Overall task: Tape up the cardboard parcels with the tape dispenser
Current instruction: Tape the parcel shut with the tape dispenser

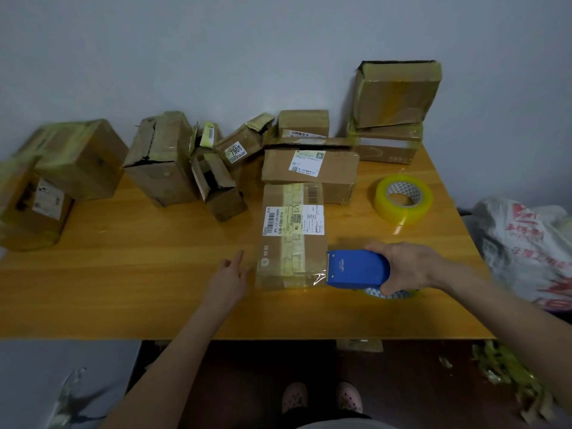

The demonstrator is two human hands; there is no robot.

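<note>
A flat cardboard parcel (291, 239) with white shipping labels lies in the middle of the wooden table (139, 289). My right hand (408, 267) grips a blue tape dispenser (357, 269) at the parcel's near right corner, its cutter edge against the box, and a strip of clear tape runs from it onto the box. My left hand (230, 278) hovers with straight fingers just left of the parcel, close to its side; contact is unclear.
Several worn cardboard parcels (161, 159) crowd the back of the table, two stacked at the far right (393, 97). A spare roll of yellowish tape (402, 199) sits right of the parcel. A plastic bag (526, 249) lies beyond the table's right edge. Tape scraps litter the floor.
</note>
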